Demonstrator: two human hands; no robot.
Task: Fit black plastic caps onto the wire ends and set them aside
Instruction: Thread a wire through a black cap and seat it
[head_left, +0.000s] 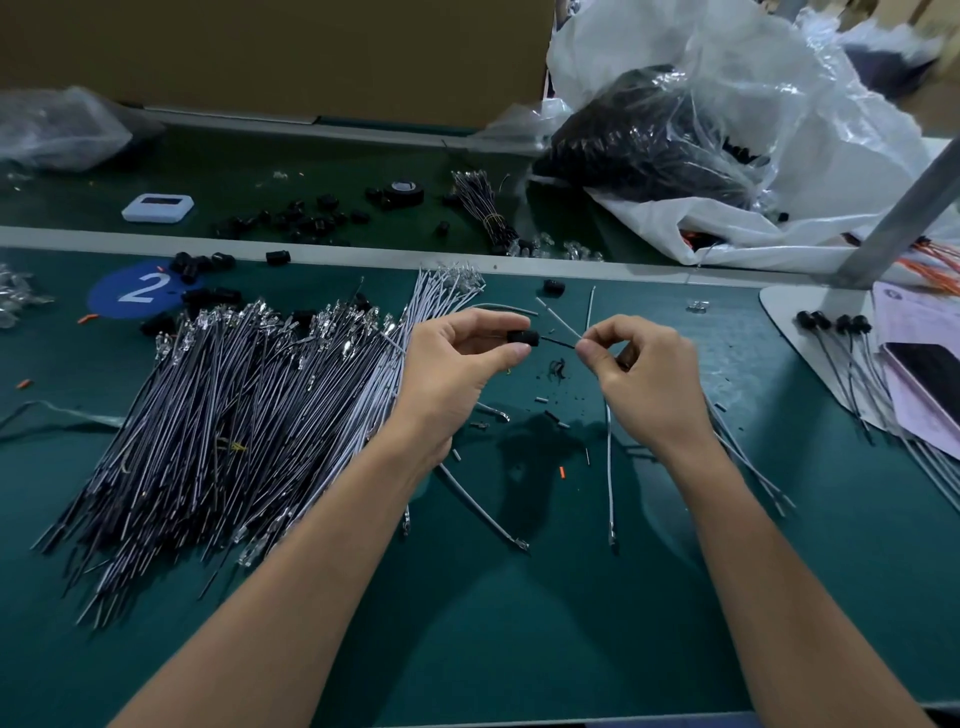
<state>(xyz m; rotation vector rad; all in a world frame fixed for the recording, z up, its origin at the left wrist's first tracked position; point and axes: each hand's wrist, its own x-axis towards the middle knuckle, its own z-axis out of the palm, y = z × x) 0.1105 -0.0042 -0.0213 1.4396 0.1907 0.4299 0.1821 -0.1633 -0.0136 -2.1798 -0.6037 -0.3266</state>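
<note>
Capping a wire end
We pinch cap (521, 336) w/ L hand (457, 369); R hand (644, 384) pinches wire (558, 342) at cap's 3 o'clock. Keep coaxial, push straight.

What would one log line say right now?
left hand: pinches black cap | right hand: pinches wire | wire end at cap | capped wires: far right

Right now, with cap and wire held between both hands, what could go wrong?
The right hand pinches the wire back from the black cap held by the left hand, so the exposed thin stretch may buckle instead of seating.
A dropped cap could be hard to find among the black scraps on the mat below.
</note>
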